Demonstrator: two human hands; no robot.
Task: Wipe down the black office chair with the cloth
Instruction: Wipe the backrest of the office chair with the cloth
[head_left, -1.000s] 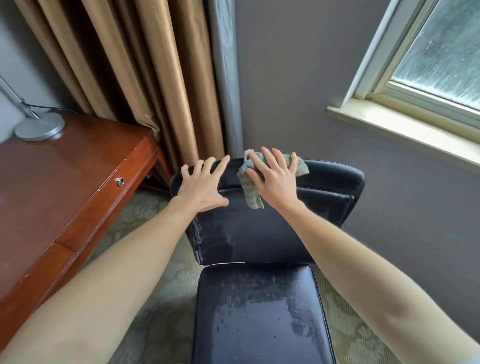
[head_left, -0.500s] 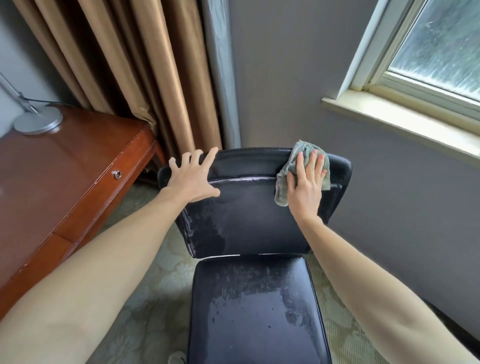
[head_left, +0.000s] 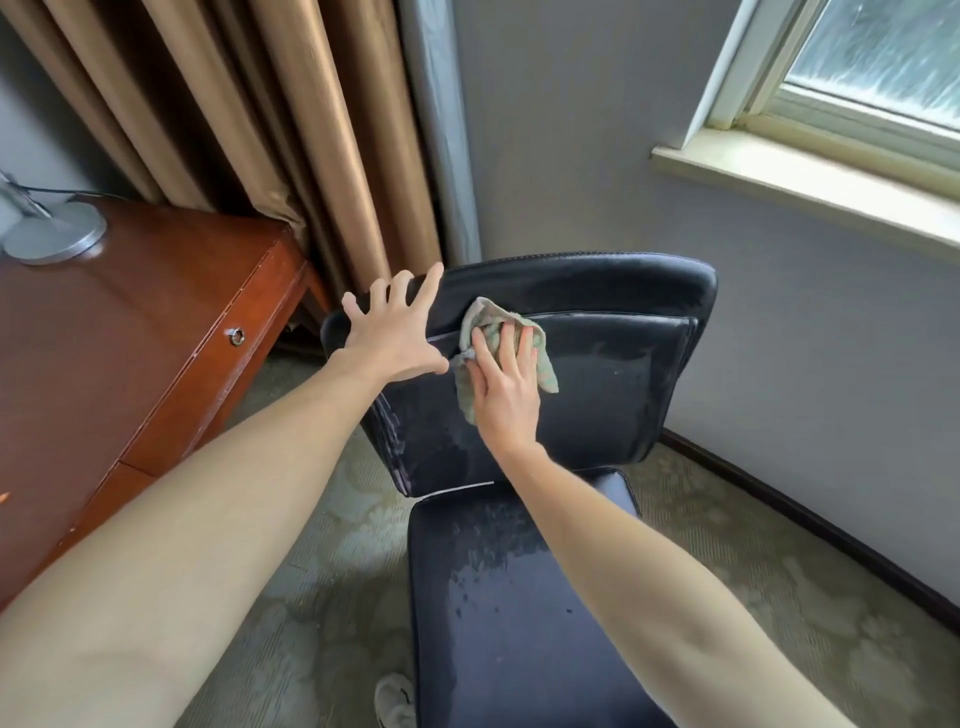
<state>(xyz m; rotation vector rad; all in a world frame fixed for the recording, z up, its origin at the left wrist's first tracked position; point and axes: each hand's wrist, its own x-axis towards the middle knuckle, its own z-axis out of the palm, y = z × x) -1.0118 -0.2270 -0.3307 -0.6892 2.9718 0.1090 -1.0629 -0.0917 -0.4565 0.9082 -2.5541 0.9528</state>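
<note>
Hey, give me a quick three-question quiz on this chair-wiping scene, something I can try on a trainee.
1. True or false: the left hand presses the cloth against the black office chair.
2. Which part of it does the cloth touch? A) seat B) backrest C) wheels
3. Fill in: the silver lamp base stands on the wooden ____.
Key: 1 false: the right hand presses it, and the left hand rests spread on the backrest's upper corner. 2 B. 3 desk.
</note>
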